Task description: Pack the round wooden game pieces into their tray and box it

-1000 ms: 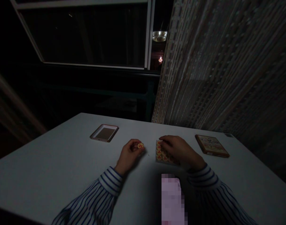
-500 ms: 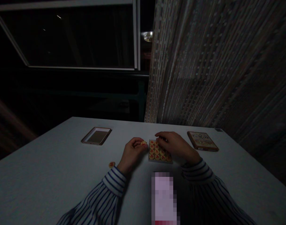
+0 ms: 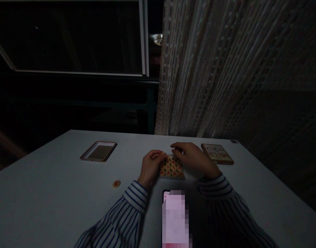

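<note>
Broadly, backdrop: a pale curtain of beaded strings (image 3: 212, 62) fills the upper right of the frame.
Tabletop: your smooth white table (image 3: 44, 199) spans the lower half.
Right hand: just right of centre, your right hand (image 3: 194, 158) arches over the far right corner of a flat, clear-edged tray (image 3: 172, 178), fingers curled, thumb near the forefinger; a reddish spot shows between them, but you cannot tell whether it is a disc held there.
Left hand: at centre, your left hand (image 3: 150, 168) pinches what looks like a pale round piece (image 3: 163, 155) between thumb and forefinger, at the tray's far left corner.
Disc tray: between your hands, at centre, it holds rows of pale yellow, red-marked round discs (image 3: 174, 168). Judge it light, fairly stiff, probably plastic, and apt to slide; steady it by opposite side walls and keep it level.
Lone disc: a single yellowish, red-marked counter (image 3: 116, 184) lies flat, left of centre, near your striped left cuff (image 3: 136, 194). Expect such pieces to be hard, light, perhaps slippery, hardly fragile; take each by its rim, thumb opposite forefinger.
</note>
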`<state>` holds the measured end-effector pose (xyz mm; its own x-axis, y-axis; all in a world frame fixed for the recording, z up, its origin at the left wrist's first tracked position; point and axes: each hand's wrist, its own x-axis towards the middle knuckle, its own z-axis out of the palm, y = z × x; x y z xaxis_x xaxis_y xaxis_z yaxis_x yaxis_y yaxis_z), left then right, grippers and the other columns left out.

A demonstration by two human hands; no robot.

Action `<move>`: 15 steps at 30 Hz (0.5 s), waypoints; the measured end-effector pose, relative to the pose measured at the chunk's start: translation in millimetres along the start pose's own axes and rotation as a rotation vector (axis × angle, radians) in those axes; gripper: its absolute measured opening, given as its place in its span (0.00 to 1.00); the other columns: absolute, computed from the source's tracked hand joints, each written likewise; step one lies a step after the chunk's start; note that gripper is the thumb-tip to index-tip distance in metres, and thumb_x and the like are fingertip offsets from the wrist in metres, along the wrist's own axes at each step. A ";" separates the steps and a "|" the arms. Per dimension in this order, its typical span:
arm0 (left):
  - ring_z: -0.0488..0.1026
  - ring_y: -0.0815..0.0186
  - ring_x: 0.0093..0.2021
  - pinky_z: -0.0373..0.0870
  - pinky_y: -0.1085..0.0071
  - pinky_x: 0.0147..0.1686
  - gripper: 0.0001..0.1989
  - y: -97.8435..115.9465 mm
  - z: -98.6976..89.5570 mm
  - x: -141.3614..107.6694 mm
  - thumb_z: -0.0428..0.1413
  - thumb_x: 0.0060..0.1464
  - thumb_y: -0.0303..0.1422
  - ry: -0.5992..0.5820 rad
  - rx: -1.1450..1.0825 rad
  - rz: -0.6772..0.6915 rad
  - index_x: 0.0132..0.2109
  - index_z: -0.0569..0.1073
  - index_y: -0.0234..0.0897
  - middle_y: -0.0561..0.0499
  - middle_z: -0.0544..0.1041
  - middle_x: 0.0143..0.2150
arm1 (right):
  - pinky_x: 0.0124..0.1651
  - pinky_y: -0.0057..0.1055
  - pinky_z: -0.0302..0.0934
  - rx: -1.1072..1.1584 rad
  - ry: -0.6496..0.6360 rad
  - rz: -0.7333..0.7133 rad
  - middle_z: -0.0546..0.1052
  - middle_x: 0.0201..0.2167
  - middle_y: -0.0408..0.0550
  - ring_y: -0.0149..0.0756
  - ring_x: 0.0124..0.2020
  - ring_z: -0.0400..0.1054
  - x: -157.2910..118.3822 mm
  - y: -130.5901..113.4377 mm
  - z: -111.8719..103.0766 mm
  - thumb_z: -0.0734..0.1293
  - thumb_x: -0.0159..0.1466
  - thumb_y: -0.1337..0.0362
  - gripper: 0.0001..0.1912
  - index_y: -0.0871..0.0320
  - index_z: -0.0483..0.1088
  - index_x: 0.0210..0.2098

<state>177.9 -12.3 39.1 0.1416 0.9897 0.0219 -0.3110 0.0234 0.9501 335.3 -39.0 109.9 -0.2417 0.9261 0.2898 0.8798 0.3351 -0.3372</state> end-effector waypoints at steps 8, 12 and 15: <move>0.74 0.66 0.31 0.70 0.70 0.32 0.16 -19.7 -5.9 2.5 0.61 0.41 0.39 0.029 -0.020 -0.024 0.35 0.72 0.34 0.48 0.77 0.31 | 0.49 0.33 0.57 -0.014 -0.018 -0.007 0.74 0.45 0.48 0.38 0.47 0.67 0.8 -0.7 2.9 0.56 0.63 0.61 0.18 0.56 0.69 0.48; 0.74 0.66 0.31 0.71 0.70 0.32 0.14 -22.9 -9.0 2.6 0.60 0.42 0.39 0.038 -0.034 -0.041 0.35 0.72 0.34 0.49 0.77 0.31 | 0.49 0.33 0.57 -0.028 -0.081 0.001 0.74 0.46 0.48 0.38 0.47 0.66 3.2 -3.9 8.3 0.55 0.63 0.62 0.18 0.56 0.68 0.48; 0.74 0.67 0.30 0.71 0.70 0.32 0.13 -23.5 -8.9 2.8 0.60 0.42 0.38 0.027 -0.063 -0.051 0.35 0.72 0.34 0.50 0.77 0.30 | 0.49 0.32 0.57 -0.048 -0.124 -0.010 0.74 0.46 0.49 0.38 0.47 0.66 5.6 -3.6 14.5 0.55 0.63 0.62 0.18 0.57 0.68 0.49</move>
<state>177.3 -8.8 14.0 0.1337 0.9904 -0.0351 -0.3623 0.0818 0.9285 324.9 -32.5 99.7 -0.2962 0.9382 0.1792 0.8950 0.3382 -0.2910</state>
